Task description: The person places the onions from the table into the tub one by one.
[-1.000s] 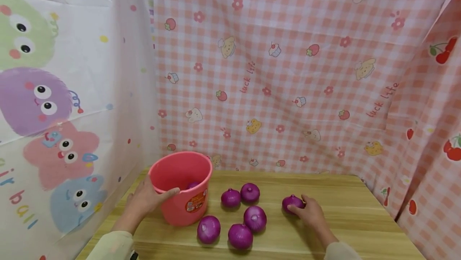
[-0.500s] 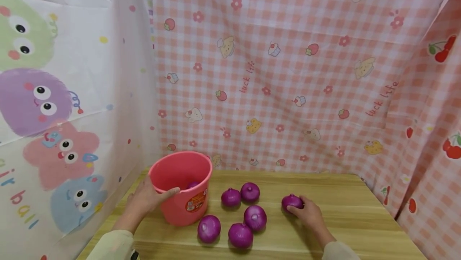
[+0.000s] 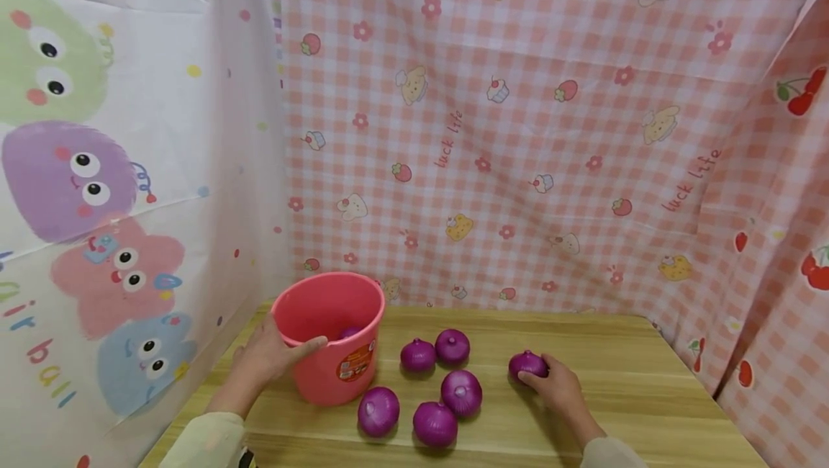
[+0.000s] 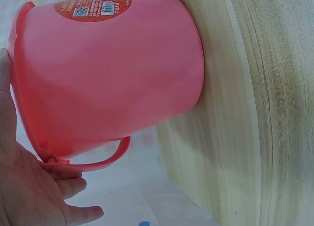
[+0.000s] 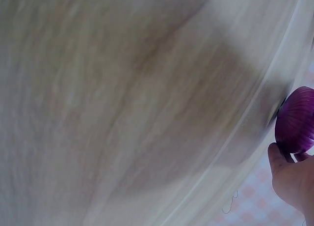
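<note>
A pink bucket (image 3: 324, 374) stands at the table's left, with a purple onion (image 3: 350, 333) partly visible inside. My left hand (image 3: 265, 354) holds its near-left rim, thumb along the front; the left wrist view shows the other fingers by the bucket handle (image 4: 105, 162). On the right, my right hand (image 3: 558, 387) grips a red onion (image 3: 527, 366) between thumb and fingers, low over the tabletop. In the right wrist view this onion (image 5: 297, 120) is cut off by the frame's edge. Whether it touches the table is unclear.
Several red onions lie between the hands: two at the back (image 3: 417, 356) (image 3: 452, 347), others nearer (image 3: 461, 393) (image 3: 435, 424), one by the bucket (image 3: 378, 412). Behind the wooden table (image 3: 622, 353) hangs a pink checked curtain (image 3: 518, 165), with a white cartoon sheet (image 3: 227, 129) at left.
The head view has shifted slightly, moving everything a little to the right in it. Both hands keep their places on the bucket and the onion.
</note>
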Demonstrator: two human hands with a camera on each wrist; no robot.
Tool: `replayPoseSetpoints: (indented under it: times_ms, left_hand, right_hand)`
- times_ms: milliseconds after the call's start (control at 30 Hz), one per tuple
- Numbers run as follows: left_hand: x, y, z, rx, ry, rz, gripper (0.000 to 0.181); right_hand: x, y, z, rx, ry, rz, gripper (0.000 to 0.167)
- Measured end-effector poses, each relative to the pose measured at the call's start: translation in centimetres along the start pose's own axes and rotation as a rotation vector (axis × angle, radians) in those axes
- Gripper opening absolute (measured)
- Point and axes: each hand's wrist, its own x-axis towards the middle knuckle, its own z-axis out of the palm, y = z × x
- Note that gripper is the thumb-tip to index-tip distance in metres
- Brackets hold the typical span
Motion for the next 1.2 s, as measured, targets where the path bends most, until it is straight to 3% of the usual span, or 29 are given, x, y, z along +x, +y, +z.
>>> replayPoseSetpoints:
  times_ms: [700,967,1200]
  left_hand:
    - [0.2,0.1,0.3,-0.005,-0.003,-0.011,0.126]
    - [0.3,-0.1,0.3,0.0,0.003,-0.005,0.123]
    - [0.2,-0.1,0.2,0.005,0.0,-0.011,0.124]
  right_hand:
    - [0.2,0.1,-0.1,0.015,0.035,0.009,0.074]
    - [0.2,-1.0,-0.3,0.055,0.037,0.04,0.077]
    - [0.2,-1.9,-0.3,0.074,0.066,0.018,0.074]
